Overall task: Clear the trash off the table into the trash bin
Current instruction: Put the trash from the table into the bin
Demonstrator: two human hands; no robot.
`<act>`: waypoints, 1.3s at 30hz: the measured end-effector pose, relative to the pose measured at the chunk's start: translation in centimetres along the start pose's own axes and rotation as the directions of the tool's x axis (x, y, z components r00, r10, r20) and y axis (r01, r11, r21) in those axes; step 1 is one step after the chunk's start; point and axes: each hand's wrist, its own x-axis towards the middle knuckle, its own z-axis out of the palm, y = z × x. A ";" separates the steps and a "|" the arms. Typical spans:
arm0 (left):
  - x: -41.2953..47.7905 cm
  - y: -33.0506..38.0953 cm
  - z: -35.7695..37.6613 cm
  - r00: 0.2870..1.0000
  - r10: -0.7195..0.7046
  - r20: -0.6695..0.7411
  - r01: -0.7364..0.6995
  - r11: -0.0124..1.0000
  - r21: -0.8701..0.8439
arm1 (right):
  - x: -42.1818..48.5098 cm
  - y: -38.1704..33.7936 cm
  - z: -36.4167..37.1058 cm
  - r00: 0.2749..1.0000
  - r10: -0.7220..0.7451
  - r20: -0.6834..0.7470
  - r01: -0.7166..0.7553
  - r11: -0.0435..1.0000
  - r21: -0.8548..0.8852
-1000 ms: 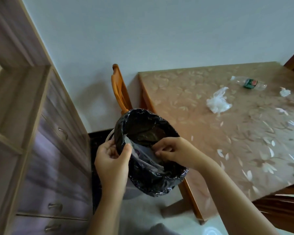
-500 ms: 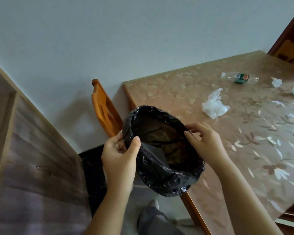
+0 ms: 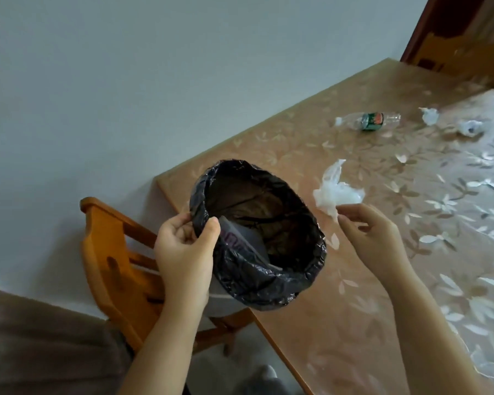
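My left hand (image 3: pixel 183 249) grips the near-left rim of a small trash bin (image 3: pixel 268 269) lined with a black bag. The bin is held tilted at the table's corner, with some paper visible inside. My right hand (image 3: pixel 374 238) is to the right of the bin, and its thumb and forefinger pinch the lower tip of a crumpled white plastic bag (image 3: pixel 337 192) lying on the table. Farther back lie a clear plastic bottle with a green label (image 3: pixel 368 121) and two crumpled white wads (image 3: pixel 429 115) (image 3: pixel 468 127).
The table (image 3: pixel 354 323) has a brown cover with a white leaf print, and its corner is against the grey wall. An orange wooden chair (image 3: pixel 117 252) stands left of the table, behind the bin. Another wooden chair (image 3: pixel 457 55) is at the far end.
My right hand has let go of the bin's rim and moved right to the white plastic bag. The bin has been lifted over the table's corner, and the view has swung right.
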 end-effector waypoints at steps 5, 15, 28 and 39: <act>4.3 -1.1 2.5 0.997 0.076 0.001 -0.076 0.994 0.074 | 2.5 2.6 1.9 0.991 0.135 -0.021 -0.136 0.990 -0.023; 11.3 -2.5 8.0 0.987 0.071 0.146 -0.083 0.994 0.077 | 10.4 8.6 4.4 0.919 0.353 -0.176 -0.365 0.930 -0.041; 14.9 -3.4 11.1 0.984 0.087 0.153 -0.107 0.985 0.132 | 14.3 14.8 6.6 0.802 0.558 -0.214 -0.594 0.783 -0.186; 13.8 -3.4 10.8 0.984 0.090 0.155 -0.105 0.990 0.096 | 12.8 13.9 7.9 0.805 0.522 -0.282 -0.555 0.831 -0.046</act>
